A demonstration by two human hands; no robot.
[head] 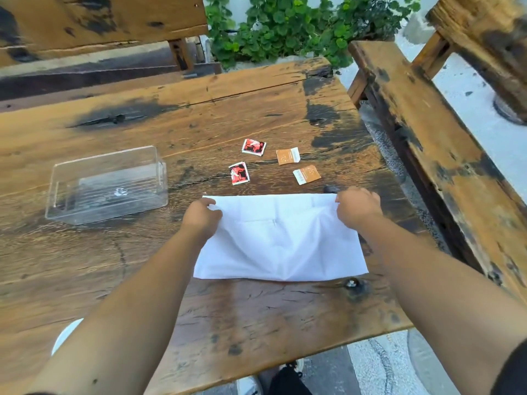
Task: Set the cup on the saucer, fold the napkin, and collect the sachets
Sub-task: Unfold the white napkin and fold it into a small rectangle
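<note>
A white napkin lies folded in half on the wooden table. My left hand pinches its far left corner and my right hand pinches its far right corner. Beyond the napkin lie several sachets: two red ones and two orange ones. A white rounded edge, maybe the saucer, peeks out from under my left forearm at the near left. No cup is in view.
A clear plastic box stands open on the table to the left of the napkin. Wooden benches flank the table on the right and at the back. Green plants grow beyond the far edge.
</note>
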